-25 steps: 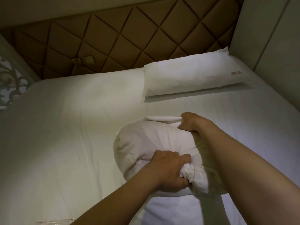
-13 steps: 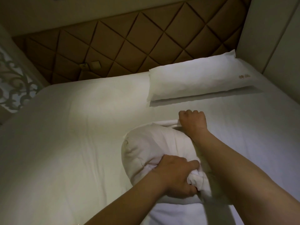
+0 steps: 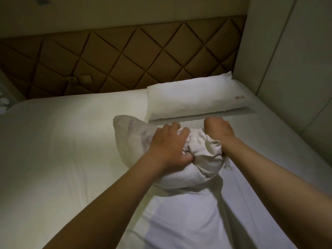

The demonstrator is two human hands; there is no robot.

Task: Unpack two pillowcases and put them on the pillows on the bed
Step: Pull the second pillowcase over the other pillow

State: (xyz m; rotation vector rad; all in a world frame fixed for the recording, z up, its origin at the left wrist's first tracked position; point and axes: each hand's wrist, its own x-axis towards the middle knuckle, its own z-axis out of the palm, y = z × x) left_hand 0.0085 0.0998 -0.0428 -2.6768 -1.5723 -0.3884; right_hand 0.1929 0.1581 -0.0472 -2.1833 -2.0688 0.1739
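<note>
A cream pillow lies bunched in the middle of the bed, with a white pillowcase gathered over its near right end. My left hand grips the bunched pillowcase cloth on top of the pillow. My right hand is fisted on the pillowcase's far right edge. A second pillow in a white case with a small gold mark lies flat at the head of the bed, to the right.
The white bed sheet spreads wide to the left. A brown quilted headboard with switch plates stands behind. A pale wall panel borders the bed on the right.
Both hands and the pillow moved away from me toward the cased pillow. My left hand shifted from the near end of the cloth to the top of the pillow.
</note>
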